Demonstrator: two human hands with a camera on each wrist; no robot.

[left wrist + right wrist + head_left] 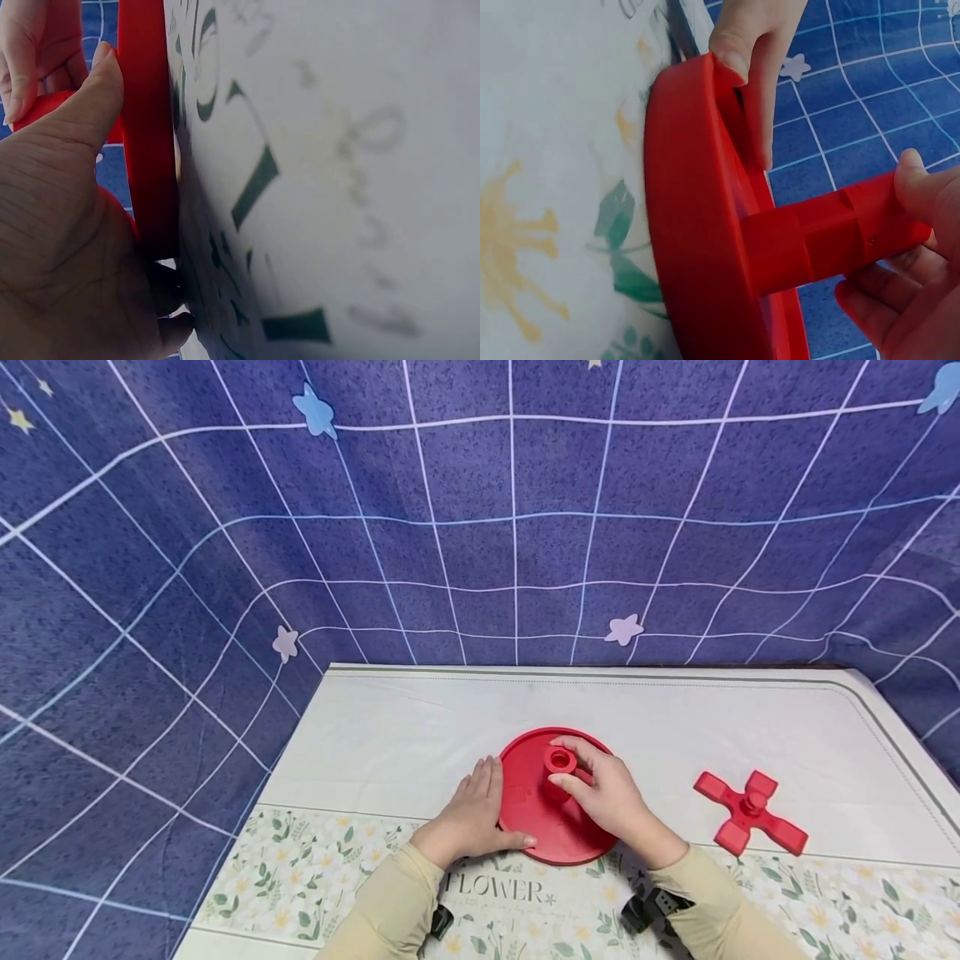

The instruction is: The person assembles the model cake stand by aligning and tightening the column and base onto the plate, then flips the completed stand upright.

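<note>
A round red base [536, 827] with a raised rim lies flat on the table. From its middle stands a red hollow post [559, 760], with a visible joint line partway along it in the right wrist view. My right hand [611, 789] grips the post near its top between thumb and fingers. At the left of the base, my left hand [472, 818] rests against the rim, its fingers straight along the side. Its thumb [97, 90] presses on the rim's edge. To the right lies a red cross-shaped piece [752, 810] with a short peg in its centre.
The white table cover [420, 735] has a floral band with lettering along the front. Behind and to the left hangs a blue curtain [465, 552] with a grid and stars. Dark wrist cameras [648, 906] sit on the sleeves.
</note>
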